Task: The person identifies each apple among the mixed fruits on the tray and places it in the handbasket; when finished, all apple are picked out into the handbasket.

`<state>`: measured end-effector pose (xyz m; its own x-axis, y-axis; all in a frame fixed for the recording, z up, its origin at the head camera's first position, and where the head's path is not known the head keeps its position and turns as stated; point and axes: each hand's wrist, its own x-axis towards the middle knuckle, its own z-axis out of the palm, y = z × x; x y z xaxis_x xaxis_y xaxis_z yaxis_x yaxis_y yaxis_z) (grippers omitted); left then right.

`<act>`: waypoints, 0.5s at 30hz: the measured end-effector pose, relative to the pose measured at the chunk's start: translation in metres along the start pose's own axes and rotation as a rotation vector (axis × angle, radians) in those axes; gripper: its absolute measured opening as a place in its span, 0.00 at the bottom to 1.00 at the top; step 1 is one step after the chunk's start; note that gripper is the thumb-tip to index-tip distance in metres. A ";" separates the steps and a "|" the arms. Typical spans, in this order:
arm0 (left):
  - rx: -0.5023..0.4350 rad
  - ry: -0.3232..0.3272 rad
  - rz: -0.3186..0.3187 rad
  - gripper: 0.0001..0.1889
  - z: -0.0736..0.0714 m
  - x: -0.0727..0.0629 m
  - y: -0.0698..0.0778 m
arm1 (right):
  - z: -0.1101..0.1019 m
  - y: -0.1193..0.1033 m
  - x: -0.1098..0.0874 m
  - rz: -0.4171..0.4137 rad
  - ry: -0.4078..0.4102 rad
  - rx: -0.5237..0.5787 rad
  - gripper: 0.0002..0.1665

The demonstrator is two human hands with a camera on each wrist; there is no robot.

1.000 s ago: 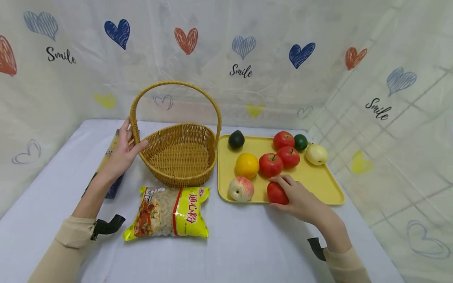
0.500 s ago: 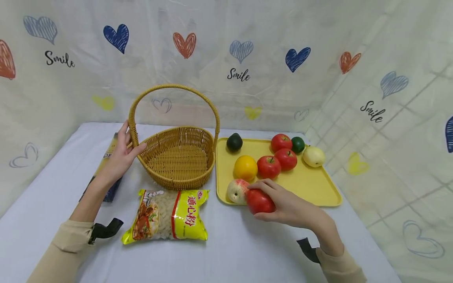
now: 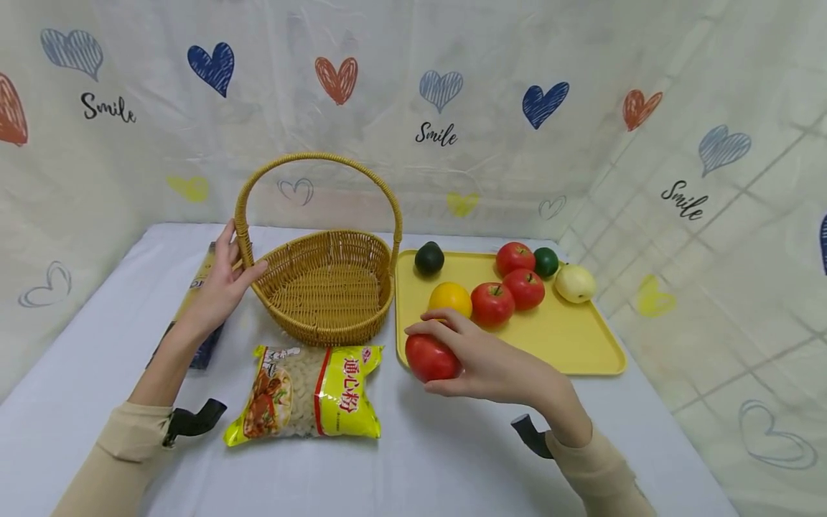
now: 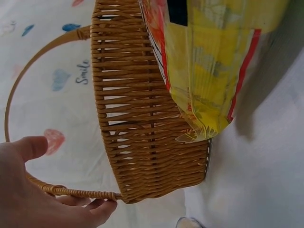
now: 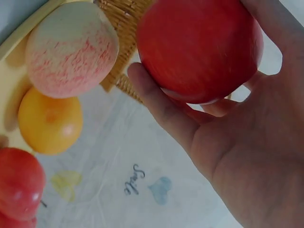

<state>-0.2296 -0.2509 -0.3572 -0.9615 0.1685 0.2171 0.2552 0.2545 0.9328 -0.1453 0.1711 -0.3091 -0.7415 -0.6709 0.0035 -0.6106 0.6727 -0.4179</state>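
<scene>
My right hand (image 3: 484, 359) grips a red apple (image 3: 431, 357), held over the front left edge of the yellow tray (image 3: 568, 348). In the right wrist view, the fingers and thumb wrap the apple from one side. A pale peach (image 5: 71, 54) with red flecks shows there beside an orange (image 5: 50, 121); the head view has the peach hidden behind the apple and hand. My left hand (image 3: 226, 280) holds a wicker basket (image 3: 323, 332) at the left foot of its arched handle (image 3: 316, 156). The left wrist view shows the thumb on one side of the handle and fingers (image 4: 97, 211) on the other.
A yellow bag of pasta (image 3: 306, 395) lies in front of the basket. On the tray are several red apples (image 3: 492, 304), a dark avocado (image 3: 429, 258), a green fruit (image 3: 546, 262) and a pale pear (image 3: 575, 283). A long flat package (image 3: 200, 287) lies partly under the left forearm.
My right hand has lifted the red apple from the tray's front edge and carried it left, past the peach. The left hand stays on the basket handle.
</scene>
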 end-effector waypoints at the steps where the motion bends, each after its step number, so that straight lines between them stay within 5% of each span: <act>1: 0.005 0.002 -0.001 0.50 0.000 -0.001 0.000 | 0.001 -0.001 0.005 -0.017 0.001 -0.008 0.39; 10: 0.007 0.002 0.013 0.50 0.001 0.000 0.000 | 0.006 -0.012 0.076 -0.200 0.024 -0.002 0.39; 15: -0.006 0.006 0.034 0.50 0.001 0.002 0.000 | 0.004 -0.022 0.132 -0.262 0.056 -0.119 0.40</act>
<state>-0.2311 -0.2494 -0.3568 -0.9527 0.1713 0.2508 0.2876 0.2431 0.9264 -0.2283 0.0665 -0.3027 -0.5662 -0.8107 0.1488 -0.8093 0.5126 -0.2868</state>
